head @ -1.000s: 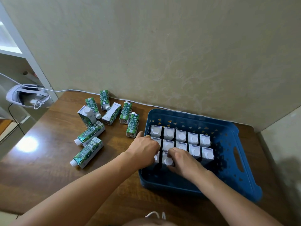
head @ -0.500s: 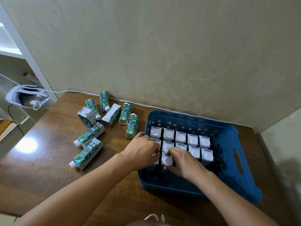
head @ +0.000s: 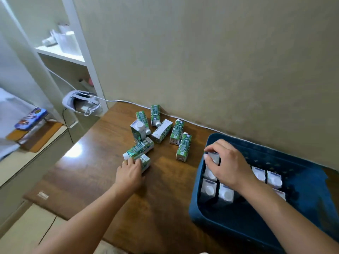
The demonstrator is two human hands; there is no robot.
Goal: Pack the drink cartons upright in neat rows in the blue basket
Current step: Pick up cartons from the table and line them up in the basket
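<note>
The blue basket (head: 256, 233) sits at the right of the wooden table and holds several upright white-topped cartons (head: 208, 189) in rows. My right hand (head: 229, 165) is over the basket's far left corner, its fingers curled round the top of an upright carton (head: 213, 157). My left hand (head: 129, 173) has reached left onto the table and grips a green carton lying on its side (head: 145, 162). Several more green cartons (head: 183, 147) lie or stand loose on the table beyond it.
A white headset (head: 80, 104) with a cable sits on a ledge at the table's far left corner. A white shelf unit (head: 60, 50) stands behind it. The wall runs close behind the table, with a cable along its foot.
My left hand left the basket and moved left to a lying carton on the table. My right hand shifted to the basket's far left corner. The camera turned left.
</note>
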